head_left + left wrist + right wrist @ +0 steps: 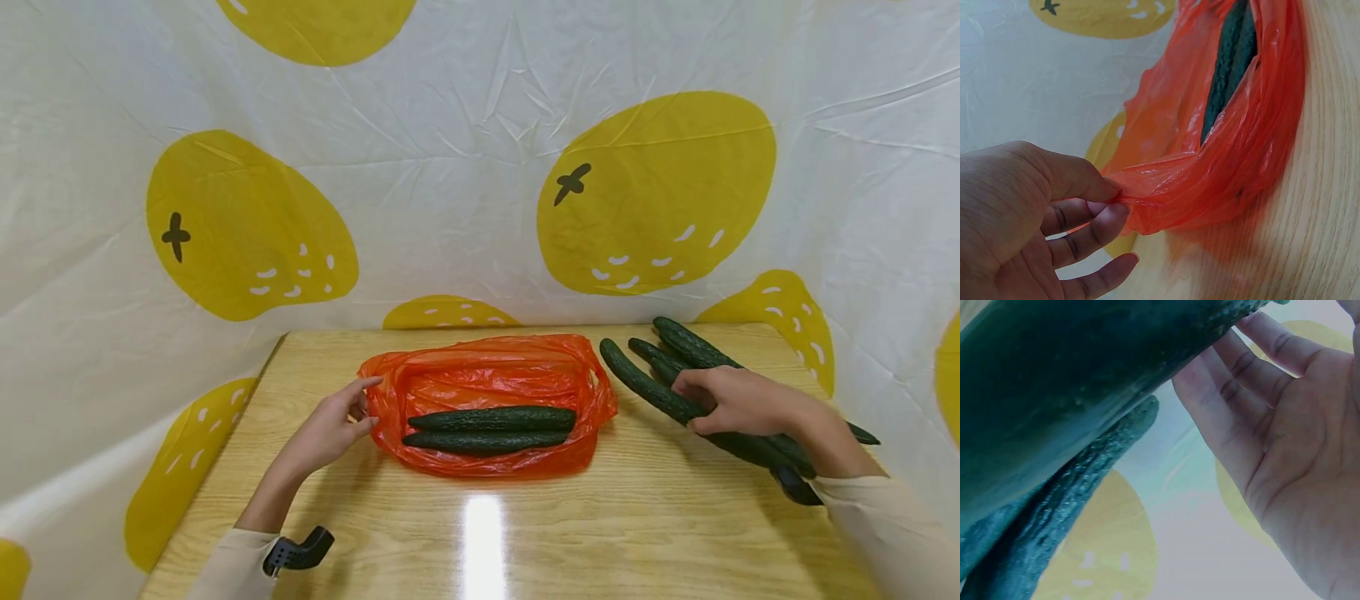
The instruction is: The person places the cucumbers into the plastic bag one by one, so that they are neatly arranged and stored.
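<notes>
A red plastic bag [495,379] lies on the table with its mouth spread wide. Two dark green cucumbers [491,419] rest side by side inside it. At the bag's left end, my left hand [322,433] pinches the thin rim between thumb and fingers, plain in the left wrist view. To the right of the bag, my right hand [746,402] grips a long cucumber [645,387] from above, its thumb on the near side. Other loose cucumbers [693,343] lie behind and beside that one, partly covered by the hand. In the right wrist view, the fingers [1241,362] touch the held cucumber [1085,394].
The wooden table [600,533] carries the bag and the loose cucumbers. A white cloth [450,217] with yellow fruit prints hangs behind and at both sides. Black wrist devices [300,552] are strapped near both sleeves.
</notes>
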The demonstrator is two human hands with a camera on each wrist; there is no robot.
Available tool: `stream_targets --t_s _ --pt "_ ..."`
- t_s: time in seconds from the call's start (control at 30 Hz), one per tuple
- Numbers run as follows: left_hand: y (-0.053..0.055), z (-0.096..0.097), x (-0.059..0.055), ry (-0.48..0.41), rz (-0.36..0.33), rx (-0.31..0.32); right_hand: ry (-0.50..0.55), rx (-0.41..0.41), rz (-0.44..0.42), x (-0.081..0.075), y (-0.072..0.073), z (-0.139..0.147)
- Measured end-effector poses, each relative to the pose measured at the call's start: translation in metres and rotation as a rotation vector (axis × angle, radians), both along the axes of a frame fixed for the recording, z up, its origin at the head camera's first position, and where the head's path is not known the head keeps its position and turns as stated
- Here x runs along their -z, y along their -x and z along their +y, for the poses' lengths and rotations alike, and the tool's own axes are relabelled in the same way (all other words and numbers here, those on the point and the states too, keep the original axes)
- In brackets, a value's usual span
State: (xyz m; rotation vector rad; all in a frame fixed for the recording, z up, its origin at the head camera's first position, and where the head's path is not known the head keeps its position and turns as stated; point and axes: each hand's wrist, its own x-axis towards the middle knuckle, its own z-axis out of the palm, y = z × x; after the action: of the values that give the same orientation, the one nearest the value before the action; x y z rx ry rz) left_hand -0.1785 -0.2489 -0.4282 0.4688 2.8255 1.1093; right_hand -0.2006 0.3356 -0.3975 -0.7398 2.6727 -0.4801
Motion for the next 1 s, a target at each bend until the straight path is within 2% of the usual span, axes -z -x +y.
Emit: stream_targets --t_s 0.53,1.0 --pt "0.0 0.002 -0.002 -0.001 -0.003 0.009 0.023 -0.033 0.055 -0.029 0.007 -0.022" --pt "0.0 0.001 -0.003 -0.001 0.004 0.016 0.044 -0.072 0.125 -0.052 0.008 -0.054"
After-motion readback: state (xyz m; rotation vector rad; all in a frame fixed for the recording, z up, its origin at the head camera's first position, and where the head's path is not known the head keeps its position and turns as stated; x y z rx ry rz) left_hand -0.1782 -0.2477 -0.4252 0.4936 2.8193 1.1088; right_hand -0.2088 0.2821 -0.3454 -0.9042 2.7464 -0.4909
